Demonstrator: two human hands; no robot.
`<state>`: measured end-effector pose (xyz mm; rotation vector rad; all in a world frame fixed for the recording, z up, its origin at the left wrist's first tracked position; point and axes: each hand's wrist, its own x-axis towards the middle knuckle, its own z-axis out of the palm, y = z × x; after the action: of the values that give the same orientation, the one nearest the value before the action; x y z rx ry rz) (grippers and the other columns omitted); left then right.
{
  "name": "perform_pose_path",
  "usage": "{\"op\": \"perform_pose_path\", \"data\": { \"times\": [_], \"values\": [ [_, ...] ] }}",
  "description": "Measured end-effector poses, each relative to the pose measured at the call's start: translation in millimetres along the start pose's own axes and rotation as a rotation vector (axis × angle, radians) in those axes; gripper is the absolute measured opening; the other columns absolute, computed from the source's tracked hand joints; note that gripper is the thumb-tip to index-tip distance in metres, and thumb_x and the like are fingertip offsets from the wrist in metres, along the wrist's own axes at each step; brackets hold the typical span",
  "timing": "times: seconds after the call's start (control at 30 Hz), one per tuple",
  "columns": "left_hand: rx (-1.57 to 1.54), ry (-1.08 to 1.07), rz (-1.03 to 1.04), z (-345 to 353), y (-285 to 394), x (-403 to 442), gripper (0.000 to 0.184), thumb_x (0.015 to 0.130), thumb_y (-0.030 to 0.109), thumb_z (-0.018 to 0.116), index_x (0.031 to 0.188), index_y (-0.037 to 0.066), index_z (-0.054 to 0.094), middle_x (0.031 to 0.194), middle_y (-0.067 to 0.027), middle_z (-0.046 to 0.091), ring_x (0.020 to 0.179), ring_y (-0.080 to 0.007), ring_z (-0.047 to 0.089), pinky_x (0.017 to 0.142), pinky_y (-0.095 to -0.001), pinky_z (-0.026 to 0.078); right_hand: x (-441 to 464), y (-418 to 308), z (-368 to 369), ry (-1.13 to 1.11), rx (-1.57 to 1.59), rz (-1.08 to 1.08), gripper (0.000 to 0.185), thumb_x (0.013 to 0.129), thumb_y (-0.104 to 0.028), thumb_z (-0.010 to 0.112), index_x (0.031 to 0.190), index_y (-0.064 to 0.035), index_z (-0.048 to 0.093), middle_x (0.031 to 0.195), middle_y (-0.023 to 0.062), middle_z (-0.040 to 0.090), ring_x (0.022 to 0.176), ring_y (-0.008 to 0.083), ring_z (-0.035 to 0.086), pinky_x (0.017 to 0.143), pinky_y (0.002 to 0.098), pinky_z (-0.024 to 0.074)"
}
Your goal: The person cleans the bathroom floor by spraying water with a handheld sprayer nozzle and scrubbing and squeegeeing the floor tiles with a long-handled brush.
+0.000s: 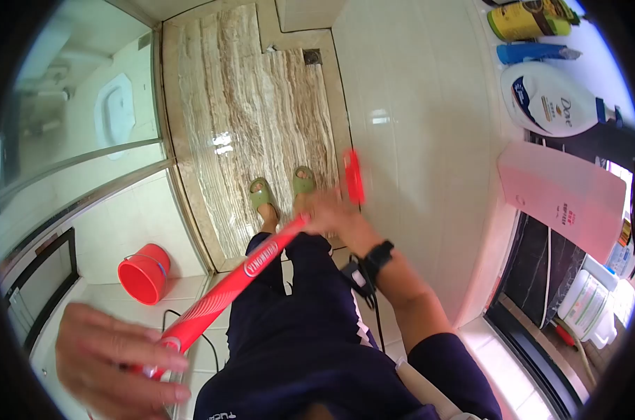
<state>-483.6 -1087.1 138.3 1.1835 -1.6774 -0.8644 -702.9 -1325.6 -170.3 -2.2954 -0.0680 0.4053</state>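
Note:
A long-handled red cleaning tool (pixel 223 294) with white lettering slants across in front of me. At its near end, my left hand (pixel 114 357) has its fingers round the handle, with a bit of red showing between them. My right hand (pixel 328 210), blurred by motion, is closed on the shaft farther along. A dark band and a small black device on a cable are at the right wrist. Beyond that hand is the tool's red head (pixel 354 176), close to the pale wall; it is blurred, so brush or squeegee I cannot tell.
A red bucket (pixel 144 274) stands at left on pale tiles. Green slippers (pixel 260 192) are on the wet-looking striped floor (pixel 219 91). A glass partition (pixel 86 168) with a squat toilet (pixel 114 108) behind it is at left. Bottles, including a white Dove bottle (pixel 552 101), and a pink container (pixel 562 199) line the right.

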Motion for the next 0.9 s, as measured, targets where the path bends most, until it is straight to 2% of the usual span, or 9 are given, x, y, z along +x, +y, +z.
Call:
{"op": "perform_pose_path", "data": {
  "times": [0.03, 0.1, 0.2, 0.3, 0.43, 0.53, 0.63, 0.73, 0.9],
  "values": [
    [0.115, -0.159, 0.078, -7.8, 7.6, 12.7, 0.01, 0.081, 0.026, 0.069, 0.084, 0.018, 0.064, 0.103, 0.0063, 0.068, 0.091, -0.0186, 0.068, 0.071, -0.0277, 0.057, 18.8, 15.4, -15.8, 0.134, 0.16, -0.196, 0.018, 0.066, -0.028, 0.066, 0.064, -0.0107, 0.06, 0.063, 0.0112, 0.059, 0.064, 0.0342, 0.061, 0.059, 0.0463, 0.0465],
    [0.248, -0.041, -0.291, 8.9, 33.6, 35.3, 0.019, 0.078, 0.031, 0.073, 0.092, 0.021, 0.064, 0.111, 0.0086, 0.065, 0.095, -0.0159, 0.067, 0.073, -0.0263, 0.057, 50.3, 40.9, -33.8, 0.229, 0.18, -0.169, 0.018, 0.058, -0.021, 0.071, 0.065, -0.0111, 0.058, 0.062, 0.0075, 0.056, 0.064, 0.03, 0.059, 0.056, 0.0414, 0.0427],
    [0.044, -0.028, -0.184, 3.4, 21.9, 52.0, 0.019, 0.073, 0.012, 0.071, 0.072, 0.017, 0.053, 0.078, 0.0046, 0.067, 0.079, -0.0192, 0.068, 0.08, -0.0367, 0.057, 32.6, 31.3, -23.9, 0.284, 0.26, -0.128, 0.018, 0.067, -0.028, 0.065, 0.063, -0.0117, 0.06, 0.061, 0.0095, 0.059, 0.061, 0.0329, 0.06, 0.06, 0.0428, 0.0462],
    [-0.046, -0.22, -0.066, 0.0, -14.3, 41.5, 0.02, 0.076, 0.032, 0.075, 0.088, 0.02, 0.066, 0.105, 0.0081, 0.067, 0.091, -0.0168, 0.068, 0.068, -0.0257, 0.057, -39.2, 24.0, 27.3, 0.203, 0.21, 0.018, 0.015, 0.067, -0.026, 0.063, 0.062, -0.012, 0.059, 0.062, 0.0108, 0.059, 0.06, 0.0338, 0.06, 0.055, 0.0428, 0.0454],
    [-0.29, 0.23, -0.165, 48.2, -52.5, 31.7, 0.011, 0.084, 0.021, 0.065, 0.077, 0.013, 0.067, 0.101, -0.0015, 0.069, 0.089, -0.0248, 0.069, 0.066, -0.0295, 0.059, -98.6, 22.1, 64.4, 0.084, 0.31, 0.108, 0.016, 0.065, -0.019, 0.067, 0.061, -0.0118, 0.054, 0.057, 0.0073, 0.055, 0.056, 0.0305, 0.059, 0.051, 0.0411, 0.0433],
    [-0.258, 0.082, -0.056, 17.8, -33.4, 20.9, 0.009, 0.083, 0.02, 0.066, 0.078, 0.013, 0.066, 0.101, -0.0011, 0.068, 0.091, -0.0248, 0.067, 0.071, -0.0317, 0.058, -81.5, 17.5, 33.7, -0.136, 0.236, 0.115, 0.011, 0.066, -0.026, 0.065, 0.068, -0.0156, 0.062, 0.063, 0.0106, 0.06, 0.061, 0.0352, 0.06, 0.055, 0.0469, 0.0459],
    [-0.123, -0.105, 0.106, -28.1, 20.2, 16.8, 0.009, 0.08, 0.019, 0.066, 0.074, 0.015, 0.06, 0.091, 0.0017, 0.067, 0.083, -0.0221, 0.067, 0.075, -0.0342, 0.056, -13.2, -8.8, -40.5, 0.072, 0.106, -0.124, 0.009, 0.063, -0.022, 0.066, 0.065, -0.0165, 0.06, 0.06, 0.0072, 0.058, 0.058, 0.0316, 0.059, 0.053, 0.044, 0.0455],
    [0.162, 0.096, 0.295, -18.8, 53.8, 76.3, 0.013, 0.077, 0.017, 0.066, 0.07, 0.017, 0.055, 0.08, 0.0046, 0.066, 0.076, -0.0195, 0.067, 0.079, -0.0367, 0.055, 50.2, -3.8, -94.7, 0.267, 0.076, -0.346, 0.013, 0.057, -0.015, 0.069, 0.063, -0.016, 0.058, 0.058, 0.0043, 0.056, 0.056, 0.0268, 0.059, 0.051, 0.0396, 0.0442],
    [0.114, 0.229, 0.266, -30.5, 79.4, 32.4, 0.012, 0.081, 0.026, 0.06, 0.072, 0.018, 0.057, 0.076, 0.0054, 0.065, 0.069, -0.0167, 0.064, 0.073, -0.0349, 0.051, 37.8, -45.0, -89.1, 0.321, 0.088, -0.285, 0.013, 0.059, -0.016, 0.069, 0.064, -0.0163, 0.057, 0.057, 0.004, 0.055, 0.057, 0.0254, 0.058, 0.054, 0.038, 0.0434]
  ]
}}
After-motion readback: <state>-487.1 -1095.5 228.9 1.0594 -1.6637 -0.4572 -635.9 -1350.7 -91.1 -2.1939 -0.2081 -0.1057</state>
